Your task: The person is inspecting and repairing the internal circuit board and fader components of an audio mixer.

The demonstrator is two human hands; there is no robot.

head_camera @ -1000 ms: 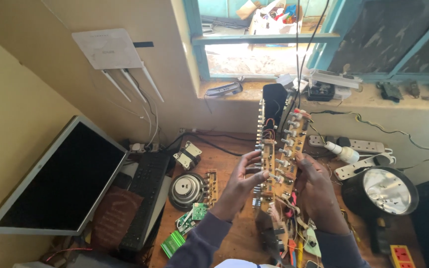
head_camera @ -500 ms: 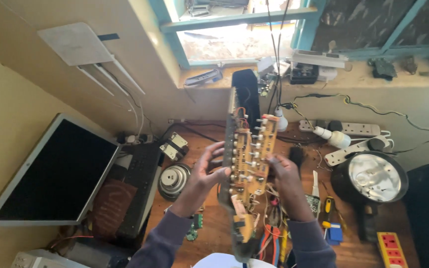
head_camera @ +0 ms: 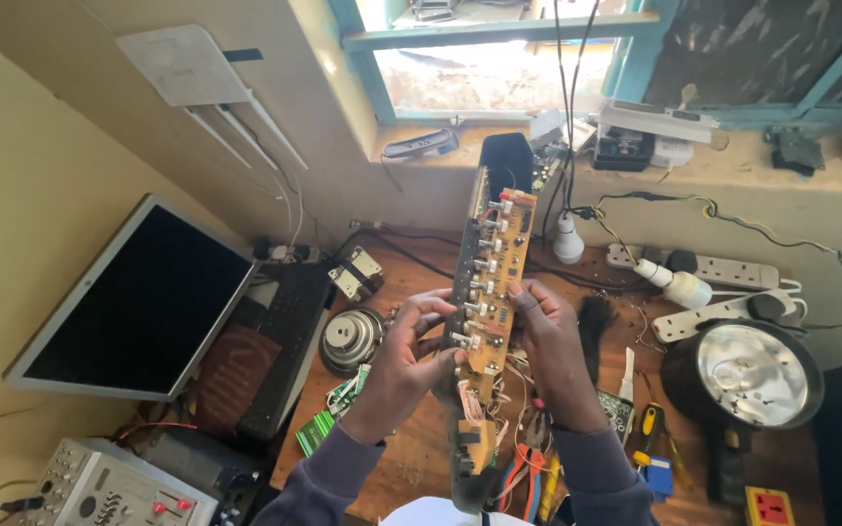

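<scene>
**Circuit board held upright in both hands**

The circuit board, a long tan strip with a row of knob shafts and a dark panel behind it, stands nearly on end above the worktop, held between both hands. The left hand grips its left edge, fingers curled round and pinching the panel side; the right hand clasps the right edge, its fingers pressed against the board's face. The board's lower end runs out of view at the bottom edge, behind loose wires, and its solder side cannot be seen.

Below the hands lie pliers and small green boards, partly covered by the sleeves. To the left sit a round speaker and a dark monitor. To the right are a large round lamp, a white power strip and a hanging bulb.
</scene>
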